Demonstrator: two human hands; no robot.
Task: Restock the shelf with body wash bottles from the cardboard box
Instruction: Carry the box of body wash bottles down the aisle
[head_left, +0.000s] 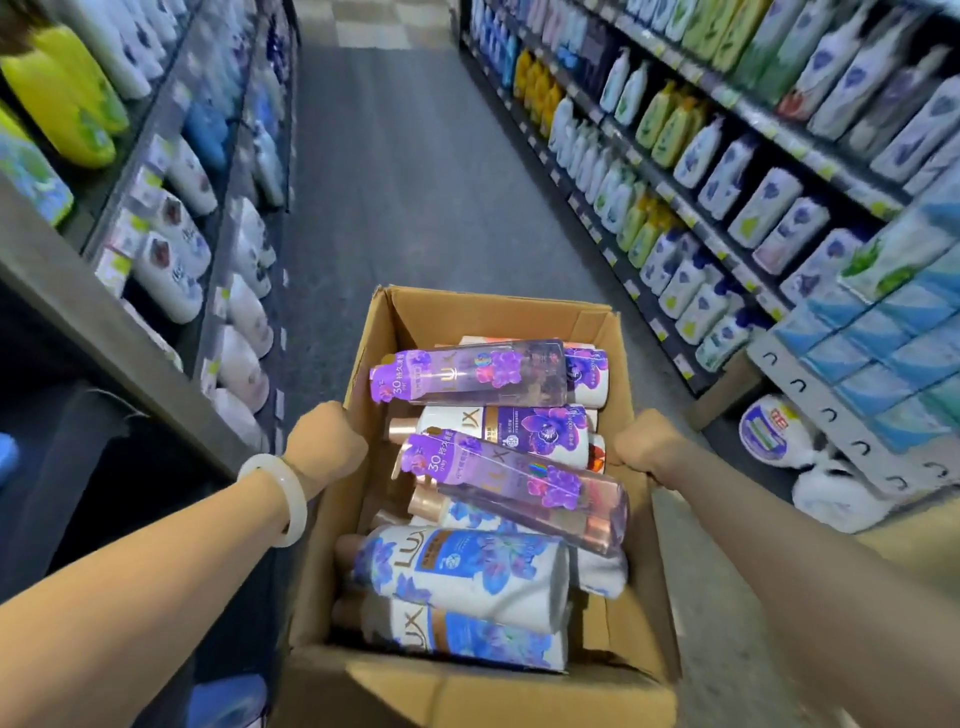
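Note:
An open cardboard box (498, 312) is carried in front of me down a shop aisle. My left hand (324, 441) grips its left wall and my right hand (652, 441) grips its right wall, fingers curled over the edges. Inside lie several body wash bottles on their sides: a clear purple one (478, 376) at the far end, another clear purple one (519, 488) across the middle, a white one with purple flowers (524, 423) between them, and white ones with blue flowers (467, 569) nearest me.
Shelves of bottles line both sides: white and yellow bottles on the left shelf (171, 249), white, green and yellow ones on the right shelf (691, 171). Stacked blue tissue packs (883, 332) jut out at right. The grey aisle floor (415, 182) runs ahead.

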